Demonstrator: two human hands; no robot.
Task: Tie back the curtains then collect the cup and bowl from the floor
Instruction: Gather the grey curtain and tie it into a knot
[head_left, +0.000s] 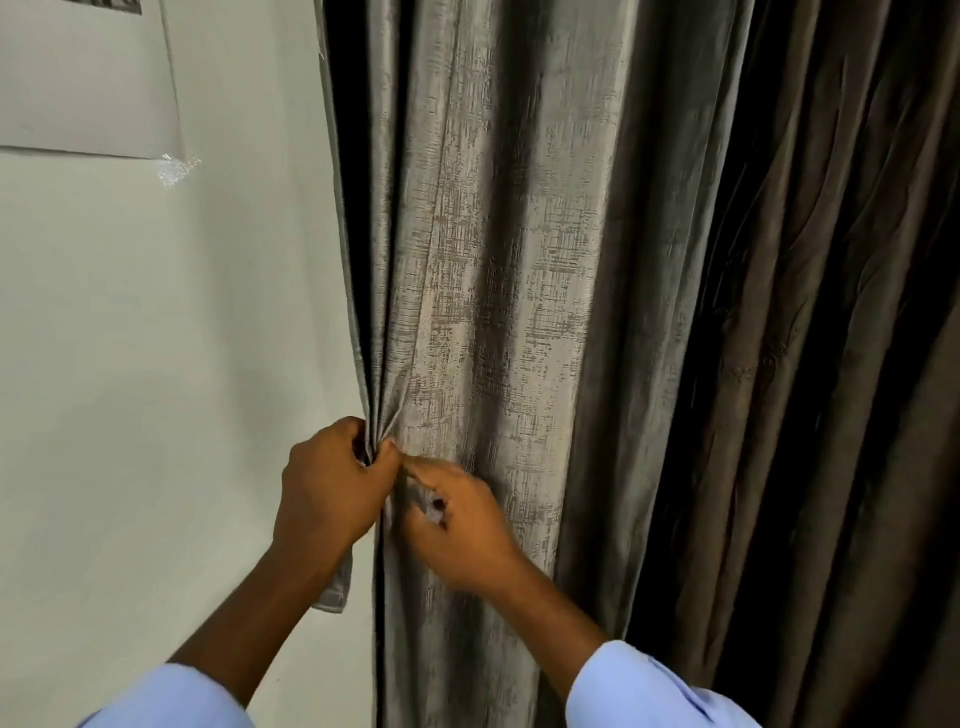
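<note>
Both forearms reach up and forward from the near edge, bare from light blue sleeves (639, 691) pushed back at the cuffs, and the two hands meet just left of centre. The left hand (332, 483) shows its back, fingers curled tight and thumb pinching against them. The right hand (457, 525) sits just beside it on the right and a little nearer, blurred, its forefinger stretched leftward to touch the left thumb while the other fingers curl loosely.
</note>
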